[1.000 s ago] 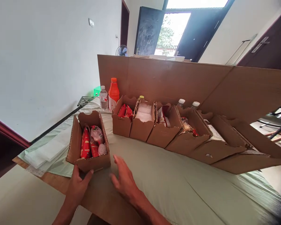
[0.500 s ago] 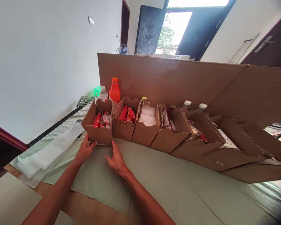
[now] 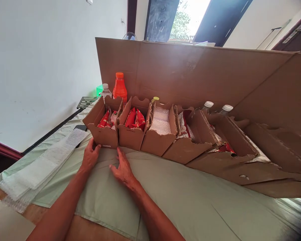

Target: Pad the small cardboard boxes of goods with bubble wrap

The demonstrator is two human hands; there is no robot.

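Observation:
The leftmost cardboard box (image 3: 104, 136) holds red packets (image 3: 106, 119) and stands at the left end of a row of open boxes. My left hand (image 3: 90, 155) touches its lower left front corner, fingers apart. At its lower right corner is my right hand (image 3: 122, 169), open, thumb spread, fingertips by the gap to the second box (image 3: 130, 136). That box also has red packets (image 3: 135, 118). Bubble wrap (image 3: 160, 121) fills the third box (image 3: 157, 144). Neither hand is wrapped round anything.
More boxes (image 3: 187, 152) run to the right. Behind them stand an orange bottle (image 3: 119, 88), clear bottles (image 3: 105, 91) and a tall cardboard panel (image 3: 170, 73). Bubble wrap sheets (image 3: 47, 160) lie left on the green cloth (image 3: 180, 197).
The view has tilted down and come slightly closer to the boxes. The leftmost box now sits nearer to the second box, and both hands remain at its front corners.

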